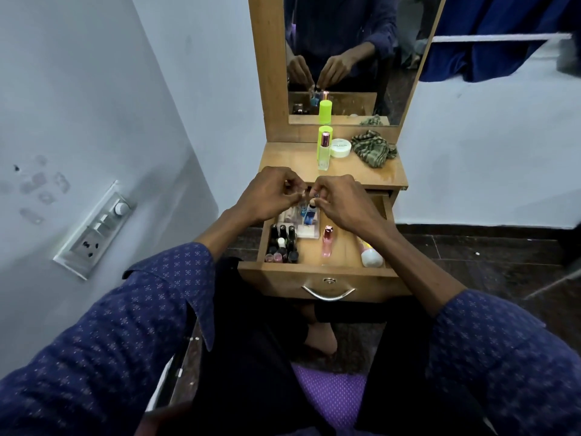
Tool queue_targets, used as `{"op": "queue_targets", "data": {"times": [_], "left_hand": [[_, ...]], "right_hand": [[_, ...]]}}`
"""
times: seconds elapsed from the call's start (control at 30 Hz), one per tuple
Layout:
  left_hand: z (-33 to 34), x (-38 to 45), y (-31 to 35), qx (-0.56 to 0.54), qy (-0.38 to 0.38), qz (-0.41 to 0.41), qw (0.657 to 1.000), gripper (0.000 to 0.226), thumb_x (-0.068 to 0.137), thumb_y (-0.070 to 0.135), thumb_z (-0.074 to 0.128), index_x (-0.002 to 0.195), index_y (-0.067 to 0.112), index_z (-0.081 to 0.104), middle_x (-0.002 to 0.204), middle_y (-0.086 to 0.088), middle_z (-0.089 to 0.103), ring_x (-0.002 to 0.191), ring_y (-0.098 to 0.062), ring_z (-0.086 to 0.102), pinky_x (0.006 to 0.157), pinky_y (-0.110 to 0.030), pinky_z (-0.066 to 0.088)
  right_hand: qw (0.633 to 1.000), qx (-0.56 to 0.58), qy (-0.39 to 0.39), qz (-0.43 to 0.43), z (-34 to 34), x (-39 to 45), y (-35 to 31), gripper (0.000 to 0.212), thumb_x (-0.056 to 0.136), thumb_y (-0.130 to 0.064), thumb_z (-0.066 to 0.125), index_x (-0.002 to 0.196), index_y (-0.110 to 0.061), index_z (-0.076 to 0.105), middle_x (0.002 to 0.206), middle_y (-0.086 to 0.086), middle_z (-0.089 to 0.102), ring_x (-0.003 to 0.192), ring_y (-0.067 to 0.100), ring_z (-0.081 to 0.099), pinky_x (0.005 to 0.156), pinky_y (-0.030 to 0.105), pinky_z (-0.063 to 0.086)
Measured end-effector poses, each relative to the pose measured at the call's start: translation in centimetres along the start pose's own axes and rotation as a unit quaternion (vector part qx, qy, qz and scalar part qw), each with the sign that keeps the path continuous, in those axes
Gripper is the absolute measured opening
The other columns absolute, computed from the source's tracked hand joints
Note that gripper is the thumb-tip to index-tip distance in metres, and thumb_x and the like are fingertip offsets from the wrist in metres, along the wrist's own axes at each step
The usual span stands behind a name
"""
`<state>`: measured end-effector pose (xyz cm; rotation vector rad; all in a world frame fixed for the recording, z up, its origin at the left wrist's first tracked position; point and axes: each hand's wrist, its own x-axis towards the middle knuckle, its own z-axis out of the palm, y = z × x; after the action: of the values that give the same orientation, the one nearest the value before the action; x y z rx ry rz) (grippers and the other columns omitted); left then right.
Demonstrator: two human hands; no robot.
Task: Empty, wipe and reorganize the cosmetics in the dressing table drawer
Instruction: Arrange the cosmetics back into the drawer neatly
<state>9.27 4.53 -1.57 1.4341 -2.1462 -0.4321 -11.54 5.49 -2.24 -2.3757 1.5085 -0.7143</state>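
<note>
Drawer (pixel 317 275) of the wooden dressing table, pulled open toward the seated person, curved metal handle (pixel 328 294) on its front. Above the drawer: tall mirror (pixel 345 58) in a wooden frame, then the tabletop (pixel 292 162). On the tabletop, behind the drawer: crumpled checked cloth (pixel 372 148) at the right, lime-green can (pixel 325 141) near the middle, round white jar (pixel 340 147) between the two, clear bottle with a pink cap (pixel 324 155) just in front of the can.

Inside the drawer: white bottle (pixel 371 256) lying at the right side, pink perfume bottle (pixel 327 241) lying near the centre, cluster of nail polish bottles (pixel 283 245) standing upright in the front left corner, clear organiser tray (pixel 306 230) behind them toward the back left.

Over the back of the drawer, above the tray: left hand (pixel 270 196) and right hand (pixel 341 201), close together, fingers curled. Pinched between them, a small bottle with blue liquid (pixel 309 212), white top near the right fingertips (pixel 316 195). Left fingertips curled round something small and clear beside it; could not tell whether a separate item.

Left of the drawer, on the wall: white switch panel (pixel 94 229).
</note>
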Motion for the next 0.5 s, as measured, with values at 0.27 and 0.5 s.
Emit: {"op": "queue_targets", "data": {"times": [0.27,0.5], "left_hand": [[1.4,-3.8,0.0,0.006,-0.090,-0.021,0.996,0.007,0.081,0.022,0.085,0.087,0.024,0.080,0.086,0.012,0.077,0.075,-0.008,0.070,0.071,-0.033,0.057],[2.0,-5.3,-0.4,-0.012,-0.152,-0.029,0.988,0.012,0.079,0.019,0.091,0.088,0.024,0.085,0.083,0.009,0.079,0.072,-0.010,0.072,0.071,-0.034,0.060]], "right_hand": [[0.995,-0.045,-0.090,0.004,2.1,-3.4,0.2,0.012,0.088,-0.019,0.076,0.093,-0.027,0.069,0.084,-0.002,0.072,0.076,0.020,0.068,0.070,0.041,0.060],[0.987,-0.073,-0.145,0.022,3.7,-4.8,0.1,0.018,0.086,-0.030,0.076,0.087,-0.037,0.060,0.089,-0.008,0.070,0.092,0.022,0.069,0.095,0.054,0.052]]}}
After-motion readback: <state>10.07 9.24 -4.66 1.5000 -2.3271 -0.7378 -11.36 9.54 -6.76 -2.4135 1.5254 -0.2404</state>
